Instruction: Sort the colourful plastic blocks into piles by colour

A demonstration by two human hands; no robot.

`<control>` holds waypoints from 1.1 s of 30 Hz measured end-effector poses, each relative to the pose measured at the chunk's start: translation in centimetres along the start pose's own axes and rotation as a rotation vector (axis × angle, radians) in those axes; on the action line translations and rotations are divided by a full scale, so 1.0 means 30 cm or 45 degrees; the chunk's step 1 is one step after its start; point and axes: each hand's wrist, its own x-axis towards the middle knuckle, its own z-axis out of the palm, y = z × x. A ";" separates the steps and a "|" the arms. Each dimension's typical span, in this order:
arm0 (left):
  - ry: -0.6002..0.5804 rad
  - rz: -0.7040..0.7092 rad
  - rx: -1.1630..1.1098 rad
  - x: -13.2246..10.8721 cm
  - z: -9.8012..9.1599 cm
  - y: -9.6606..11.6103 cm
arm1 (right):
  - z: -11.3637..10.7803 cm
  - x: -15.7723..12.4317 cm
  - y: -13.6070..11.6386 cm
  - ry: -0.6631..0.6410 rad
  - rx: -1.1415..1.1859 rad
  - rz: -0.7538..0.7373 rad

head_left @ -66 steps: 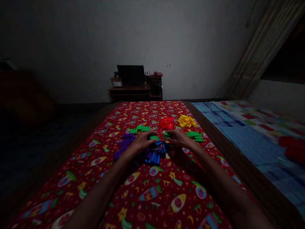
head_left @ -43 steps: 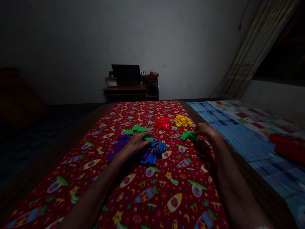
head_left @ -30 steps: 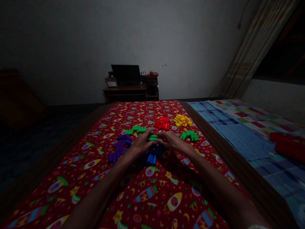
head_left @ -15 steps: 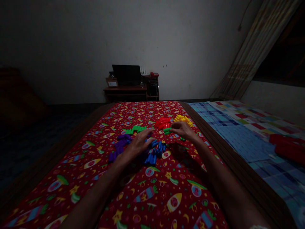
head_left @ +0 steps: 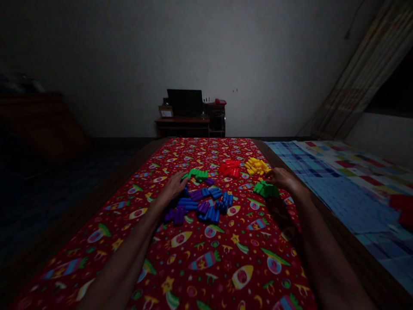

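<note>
Small plastic cylinders lie on the bed in colour groups. My left hand [head_left: 176,186] is curled at the left end of a row of green cylinders [head_left: 198,174], with its fingertips closed on a green one there. Beneath and beside this hand lie purple cylinders [head_left: 179,215] and blue cylinders [head_left: 211,214], mixed together. On the right, my right hand [head_left: 283,178] hovers just above and beside a second green pile [head_left: 265,188]. Its fingers look loosely apart with nothing visible in them. Yellow cylinders [head_left: 256,166] lie just beyond it, and red cylinders [head_left: 230,168] lie to their left.
A red cloth [head_left: 206,260] printed with rockets and stars covers the surface. To the right is blue checked bedding [head_left: 309,185]. A desk [head_left: 182,121] with a dark monitor [head_left: 185,102] stands against the far wall. A curtain [head_left: 351,86] hangs at right.
My right hand has carried green cylinders rightward, and they now lie in the right green pile. My left hand has moved left to the green row. The view has turned slightly left.
</note>
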 end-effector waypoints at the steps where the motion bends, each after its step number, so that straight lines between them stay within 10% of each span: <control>1: -0.032 -0.018 -0.016 0.000 -0.001 0.003 | -0.002 -0.002 -0.011 0.071 0.008 0.001; 6: -0.126 -0.061 -0.066 0.019 -0.009 0.026 | -0.013 -0.027 -0.105 0.284 0.096 -0.129; 18: 0.095 -0.169 -0.176 0.043 -0.072 0.007 | 0.036 -0.077 -0.266 0.224 0.070 -0.425; 24: -0.168 -0.074 -0.777 0.031 -0.077 0.147 | 0.069 -0.095 -0.318 0.219 0.392 -0.606; 33: -0.396 0.153 -0.854 -0.066 0.071 0.350 | 0.107 -0.071 -0.347 0.003 0.696 -0.768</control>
